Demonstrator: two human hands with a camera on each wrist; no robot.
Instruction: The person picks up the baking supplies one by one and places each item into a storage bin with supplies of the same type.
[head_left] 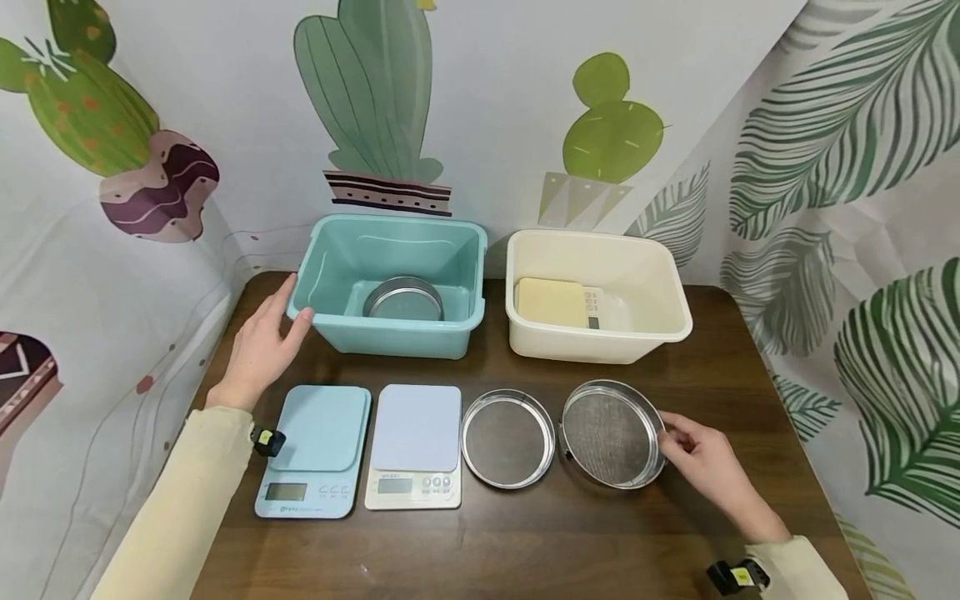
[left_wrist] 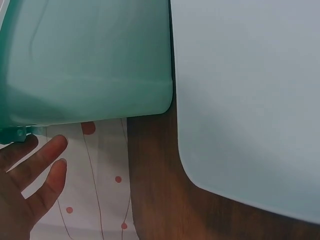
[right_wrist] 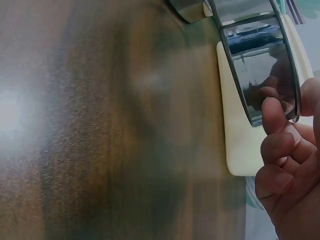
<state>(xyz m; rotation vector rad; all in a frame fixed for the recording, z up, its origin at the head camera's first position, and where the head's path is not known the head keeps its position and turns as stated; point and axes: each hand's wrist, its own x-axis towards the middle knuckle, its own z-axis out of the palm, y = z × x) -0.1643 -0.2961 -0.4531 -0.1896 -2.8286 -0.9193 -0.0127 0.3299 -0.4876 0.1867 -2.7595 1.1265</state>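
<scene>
My right hand pinches the right rim of a round metal sieve between thumb and fingers. In the right wrist view, that sieve's shiny side wall stands off the tabletop. A second round sieve lies just to its left. My left hand is at the left front corner of a teal bin, its fingers extended along the rim. From the left wrist, the fingers look loosely spread beside the bin's edge. Inside the teal bin lies another metal sieve.
A cream bin stands right of the teal one and holds a yellow-topped kitchen scale. A light blue scale and a white scale lie in front on the brown table. A patterned cloth hangs behind.
</scene>
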